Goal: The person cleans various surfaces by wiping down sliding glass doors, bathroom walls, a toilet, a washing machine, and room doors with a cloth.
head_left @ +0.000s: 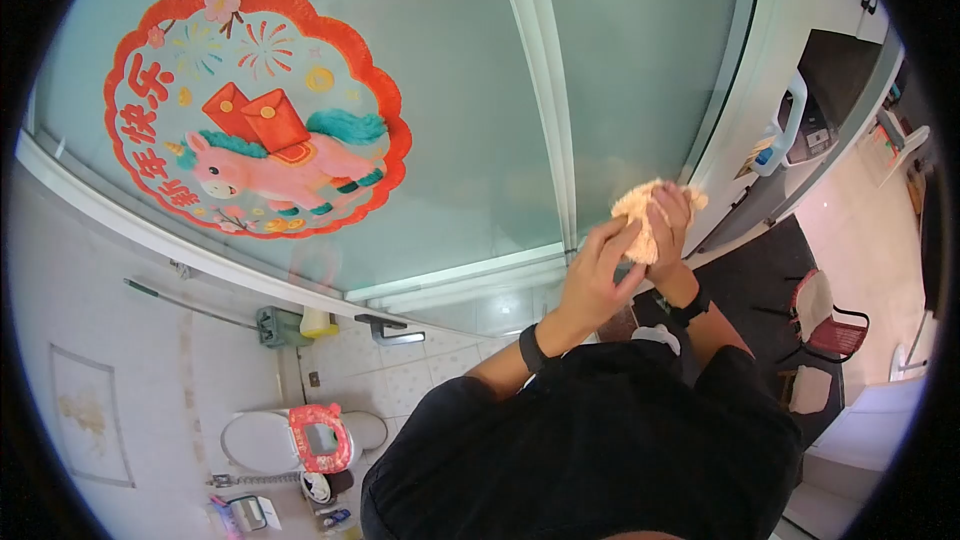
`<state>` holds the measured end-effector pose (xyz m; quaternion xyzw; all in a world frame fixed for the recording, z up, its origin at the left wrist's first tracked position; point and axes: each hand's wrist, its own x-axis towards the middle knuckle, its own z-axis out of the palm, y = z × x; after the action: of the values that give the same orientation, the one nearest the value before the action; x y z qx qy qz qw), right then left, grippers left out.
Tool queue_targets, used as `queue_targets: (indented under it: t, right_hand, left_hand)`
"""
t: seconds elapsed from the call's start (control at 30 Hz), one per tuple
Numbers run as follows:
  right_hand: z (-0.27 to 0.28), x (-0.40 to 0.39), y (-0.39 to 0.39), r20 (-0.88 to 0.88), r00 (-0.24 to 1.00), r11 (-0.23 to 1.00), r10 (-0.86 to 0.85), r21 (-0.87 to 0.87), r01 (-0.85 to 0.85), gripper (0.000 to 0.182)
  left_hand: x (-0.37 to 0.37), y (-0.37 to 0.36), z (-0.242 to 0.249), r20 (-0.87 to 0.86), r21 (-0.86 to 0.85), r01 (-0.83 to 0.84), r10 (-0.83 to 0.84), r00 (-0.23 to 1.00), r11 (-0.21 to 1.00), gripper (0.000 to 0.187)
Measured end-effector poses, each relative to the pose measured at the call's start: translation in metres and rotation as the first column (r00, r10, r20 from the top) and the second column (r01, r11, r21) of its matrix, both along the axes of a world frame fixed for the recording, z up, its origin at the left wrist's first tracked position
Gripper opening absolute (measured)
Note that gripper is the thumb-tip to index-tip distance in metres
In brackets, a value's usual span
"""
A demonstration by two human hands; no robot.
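A fluffy pale-orange cleaning cloth (640, 212) is bunched up between my two hands, in front of the frosted glass door (460, 140). My right hand (672, 225) lies over the cloth's right side, its fingers curled into the pile. From the lower left, my left hand (598, 275) grips the near edge with its fingertips, thumb below. Dark bands circle both wrists. The cloth overlaps the lower part of the narrow glass panel, beside the white door frame (560, 120).
A round red-edged sticker (290, 130) with a pink unicorn decorates the glass at left. Below the door handle (390, 330) stands a toilet (265, 440) with a red seat cover. At right are a red chair (832, 325) on a dark mat (720, 285) and a light-blue plastic handle (790, 125).
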<state>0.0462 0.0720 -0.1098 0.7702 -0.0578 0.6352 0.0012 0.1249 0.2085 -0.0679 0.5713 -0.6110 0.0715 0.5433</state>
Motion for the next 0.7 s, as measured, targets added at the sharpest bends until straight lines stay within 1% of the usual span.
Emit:
queue_targets:
  t: [0.1,0.13,0.23,0.27,0.37,0.4,0.47,0.5,0.57,0.6,0.7]
  right_hand:
    - [0.075,0.014,0.011,0.072,0.996,0.999,0.048,-0.007,-0.048,0.039]
    - [0.093,0.019,0.017,0.097,0.993,0.998,0.069,-0.004,-0.069,0.038]
    - [0.110,0.026,0.035,0.178,0.981,0.995,0.074,0.051,-0.084,0.038]
    - [0.105,0.025,0.041,0.197,0.974,0.986,0.113,0.098,-0.134,0.035]
    - [0.062,0.020,0.047,0.113,0.977,0.975,0.179,0.112,-0.192,0.036]
    - [0.047,0.015,0.047,0.029,0.977,0.970,0.212,0.118,-0.214,0.036]
    - [0.016,0.000,0.045,-0.138,0.952,0.957,0.272,0.144,-0.252,0.036]
    - [0.003,-0.006,0.039,-0.243,0.920,0.950,0.306,0.141,-0.279,0.037]
    - [-0.015,-0.020,0.028,-0.449,0.818,0.933,0.359,0.148,-0.328,0.039]
    - [-0.007,-0.028,0.021,-0.496,0.779,0.921,0.384,0.151,-0.359,0.041]
    - [0.005,-0.052,-0.006,-0.509,0.669,0.825,0.542,0.174,-0.537,0.040]
  left_hand:
    - [0.002,0.004,0.047,0.001,-0.114,-0.064,0.064,0.998,0.991,0.059]
    - [0.004,0.004,0.065,0.042,-0.193,-0.069,0.078,0.996,0.979,0.059]
    - [0.000,0.006,0.079,0.037,-0.283,-0.133,0.150,0.988,0.950,0.060]
    - [0.000,0.004,0.072,0.054,-0.312,-0.166,0.192,0.980,0.935,0.059]
    - [0.003,0.008,0.031,0.021,-0.262,-0.246,0.260,0.965,0.933,0.058]
    - [0.003,0.012,0.012,0.019,-0.187,-0.281,0.290,0.957,0.941,0.059]
    - [-0.004,0.020,-0.024,-0.090,-0.055,-0.282,0.276,0.957,0.958,0.057]
    - [-0.005,0.023,-0.042,-0.147,0.014,-0.272,0.271,0.951,0.962,0.057]
    - [0.000,0.025,-0.087,-0.158,0.086,-0.228,0.240,0.958,0.970,0.060]
    - [-0.005,0.021,-0.092,-0.167,0.117,-0.205,0.222,0.961,0.972,0.062]
    - [-0.027,0.001,-0.092,-0.187,0.000,-0.195,0.191,0.963,0.981,0.050]
